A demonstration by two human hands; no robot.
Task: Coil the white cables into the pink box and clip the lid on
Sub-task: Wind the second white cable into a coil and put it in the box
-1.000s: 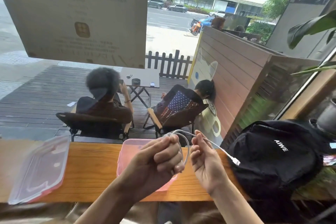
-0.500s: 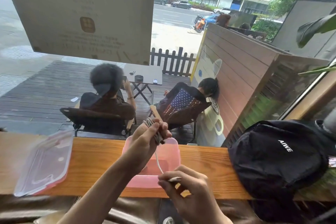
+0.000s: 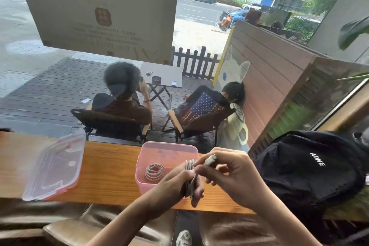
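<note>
- Over the counter's near edge, in front of the box: left hand [image 3: 180, 182] fisted round a bundle [image 3: 189, 177] of white loops, loop tops poking out above the knuckles.
- Just right of it: right hand [image 3: 229, 173] pinching the cable's loose end, plug [image 3: 210, 160] sticking up between thumb and forefinger, other fingers loosely curled.
- Step in hand, by the look of it: winding the tail round the bundle to finish the second coil.
- Next, probably: tuck the plug in, then lower the bundle into the box without letting the loops spring apart.
- Behind the hands, mid-counter: pink box [image 3: 165, 168], open, one finished coil [image 3: 154, 171] flat on its floor at the left.
- Toward the counter's [image 3: 107, 168] left end: lid [image 3: 54, 168], clear with pink rim, unclipped, well apart from the box.
- At the right end: black bag [image 3: 311, 168].
- Against half a second ago: left fist dropped from above the box's far wall to its near side; right hand risen from the near edge to meet it; slack between them gone.
</note>
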